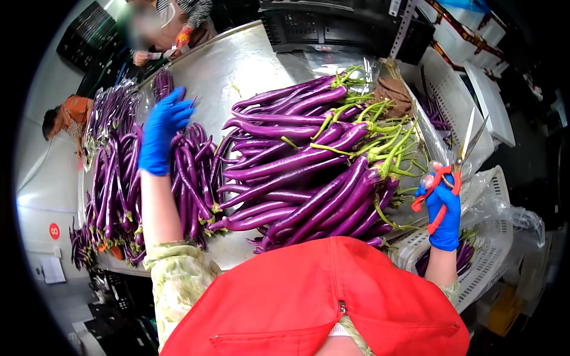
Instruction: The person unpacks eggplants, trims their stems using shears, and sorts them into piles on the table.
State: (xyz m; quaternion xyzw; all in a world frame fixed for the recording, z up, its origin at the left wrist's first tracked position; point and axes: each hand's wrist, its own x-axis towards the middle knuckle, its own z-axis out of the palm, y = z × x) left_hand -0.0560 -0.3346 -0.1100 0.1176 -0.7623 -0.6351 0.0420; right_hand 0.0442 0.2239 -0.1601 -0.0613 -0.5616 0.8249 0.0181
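My left hand (161, 132), in a blue glove, is over the left-hand bunches of long purple eggplants (189, 172). Its fingers are stretched out toward the right with nothing seen in them; whether it touches the eggplants I cannot tell. At the right, beyond the table's edge, my gloved right hand (445, 213) grips red-handled scissors (437, 219), their blades apart and pointing away from me. Between my hands lies a big pile of eggplants (297, 160), green stems to the right.
A metal table (205, 74) carries the eggplants. A black crate (332, 29) stands at its far side. White baskets (484, 261) with plastic bags are at the right. A brown cloth (393, 95) lies beside the stems. Across the table is a co-worker with an orange glove (183, 38); another person (74, 115) is farther left.
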